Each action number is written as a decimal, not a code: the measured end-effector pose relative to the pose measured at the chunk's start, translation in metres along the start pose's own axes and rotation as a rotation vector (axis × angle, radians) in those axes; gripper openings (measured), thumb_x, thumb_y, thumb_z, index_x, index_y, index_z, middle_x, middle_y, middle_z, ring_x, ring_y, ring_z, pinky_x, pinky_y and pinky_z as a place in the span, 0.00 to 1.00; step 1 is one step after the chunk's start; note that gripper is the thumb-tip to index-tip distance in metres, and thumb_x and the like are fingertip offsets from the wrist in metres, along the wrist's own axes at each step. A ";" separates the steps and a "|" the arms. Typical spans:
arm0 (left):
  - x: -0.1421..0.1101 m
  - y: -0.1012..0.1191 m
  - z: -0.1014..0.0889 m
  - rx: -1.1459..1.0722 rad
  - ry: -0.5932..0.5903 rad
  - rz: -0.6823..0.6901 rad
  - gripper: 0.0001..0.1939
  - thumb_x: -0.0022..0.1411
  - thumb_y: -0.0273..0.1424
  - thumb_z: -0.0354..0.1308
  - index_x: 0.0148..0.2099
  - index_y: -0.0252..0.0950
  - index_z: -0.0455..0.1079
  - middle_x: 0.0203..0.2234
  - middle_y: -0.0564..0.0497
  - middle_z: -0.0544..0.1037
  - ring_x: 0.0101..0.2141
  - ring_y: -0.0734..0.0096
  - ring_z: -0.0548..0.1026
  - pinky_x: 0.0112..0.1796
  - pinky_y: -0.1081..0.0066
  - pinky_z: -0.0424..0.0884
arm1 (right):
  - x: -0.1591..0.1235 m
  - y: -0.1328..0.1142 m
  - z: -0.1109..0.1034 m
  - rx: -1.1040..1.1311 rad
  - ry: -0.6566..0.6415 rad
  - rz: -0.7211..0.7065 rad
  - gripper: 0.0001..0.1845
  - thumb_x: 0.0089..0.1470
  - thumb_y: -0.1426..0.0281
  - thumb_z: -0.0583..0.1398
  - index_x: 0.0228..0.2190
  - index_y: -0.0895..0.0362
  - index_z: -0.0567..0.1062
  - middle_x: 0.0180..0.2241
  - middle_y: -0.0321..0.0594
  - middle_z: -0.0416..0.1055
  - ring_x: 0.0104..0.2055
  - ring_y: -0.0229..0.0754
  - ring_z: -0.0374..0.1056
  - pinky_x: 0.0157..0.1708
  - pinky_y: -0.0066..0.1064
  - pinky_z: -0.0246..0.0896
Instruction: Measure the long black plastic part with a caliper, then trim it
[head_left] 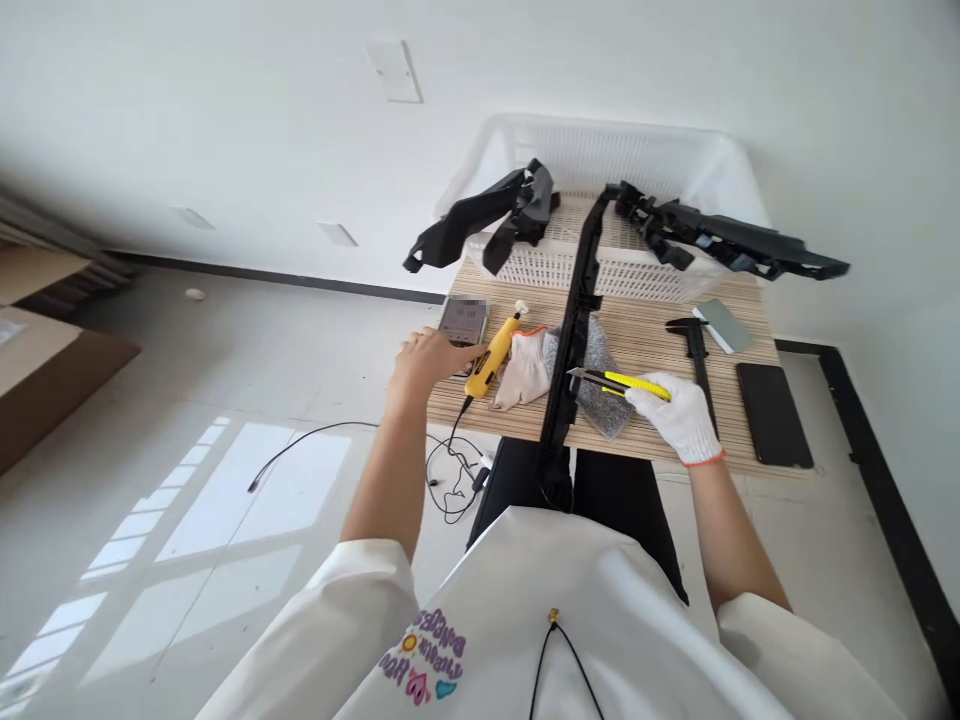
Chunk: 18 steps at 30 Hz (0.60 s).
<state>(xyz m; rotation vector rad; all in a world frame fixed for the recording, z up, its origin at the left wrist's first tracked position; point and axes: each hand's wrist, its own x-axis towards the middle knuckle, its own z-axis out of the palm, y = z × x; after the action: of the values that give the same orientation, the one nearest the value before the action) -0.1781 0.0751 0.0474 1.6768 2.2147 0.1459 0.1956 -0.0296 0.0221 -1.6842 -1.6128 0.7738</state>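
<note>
My bare left hand (429, 357) rests at the table's left edge, thumb stretched across the lower part of a phone (463, 318) with a lit screen. Just right of the thumb lies a yellow corded power tool (491, 360) with a pale tip. My right hand (679, 412), in a white glove, is closed on a yellow utility knife (637, 384). Its blade is out and points left at a long black plastic trim strip (576, 330). The strip leans from the basket rim down to my lap, over a grey cloth (602, 395). An empty white glove (527, 368) lies beside the cloth.
Behind the table (637, 325) stands a white plastic basket (600, 130) holding black plastic parts (480, 215). Black calipers (697, 355), a grey-green flat piece (724, 325) and a dark phone (774, 415) lie at right. Cables (454, 480) hang on the left. A cardboard box (67, 370) stands far left.
</note>
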 end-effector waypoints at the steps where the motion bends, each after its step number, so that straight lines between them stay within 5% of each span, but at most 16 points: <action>1: -0.001 0.002 -0.001 0.021 -0.015 -0.013 0.52 0.52 0.58 0.65 0.66 0.23 0.66 0.62 0.19 0.74 0.65 0.20 0.68 0.59 0.40 0.67 | 0.000 0.000 0.000 -0.006 0.001 0.000 0.18 0.54 0.53 0.67 0.38 0.54 0.86 0.34 0.40 0.84 0.35 0.47 0.78 0.36 0.36 0.73; 7: -0.010 0.006 -0.011 0.061 -0.063 -0.001 0.58 0.54 0.57 0.63 0.72 0.18 0.53 0.64 0.17 0.70 0.67 0.23 0.67 0.57 0.44 0.70 | 0.002 0.001 0.000 -0.016 0.011 -0.022 0.18 0.54 0.54 0.67 0.38 0.53 0.86 0.34 0.39 0.84 0.36 0.45 0.78 0.37 0.34 0.72; 12: -0.003 0.002 -0.011 -0.002 -0.092 0.006 0.57 0.49 0.51 0.70 0.72 0.24 0.56 0.60 0.22 0.75 0.62 0.28 0.74 0.50 0.52 0.73 | 0.002 0.002 0.000 0.003 -0.005 -0.043 0.18 0.56 0.54 0.67 0.39 0.54 0.86 0.36 0.40 0.85 0.37 0.45 0.78 0.36 0.32 0.70; 15: 0.009 -0.006 -0.012 -0.358 -0.083 -0.028 0.47 0.38 0.40 0.78 0.60 0.30 0.71 0.46 0.32 0.83 0.53 0.32 0.79 0.39 0.59 0.73 | 0.002 0.003 0.000 0.007 -0.009 -0.052 0.18 0.56 0.54 0.67 0.38 0.54 0.86 0.36 0.40 0.85 0.37 0.46 0.78 0.36 0.33 0.70; 18: 0.017 -0.017 -0.016 -0.738 -0.154 -0.049 0.25 0.37 0.33 0.79 0.39 0.35 0.76 0.26 0.46 0.80 0.37 0.47 0.81 0.27 0.67 0.68 | 0.002 0.003 0.000 0.012 -0.015 -0.057 0.18 0.56 0.53 0.67 0.38 0.54 0.85 0.35 0.40 0.85 0.37 0.46 0.78 0.37 0.33 0.70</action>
<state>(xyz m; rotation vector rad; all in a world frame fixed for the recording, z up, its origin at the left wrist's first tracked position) -0.2025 0.0882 0.0535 1.1722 1.7639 0.6993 0.1976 -0.0278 0.0193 -1.6208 -1.6555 0.7682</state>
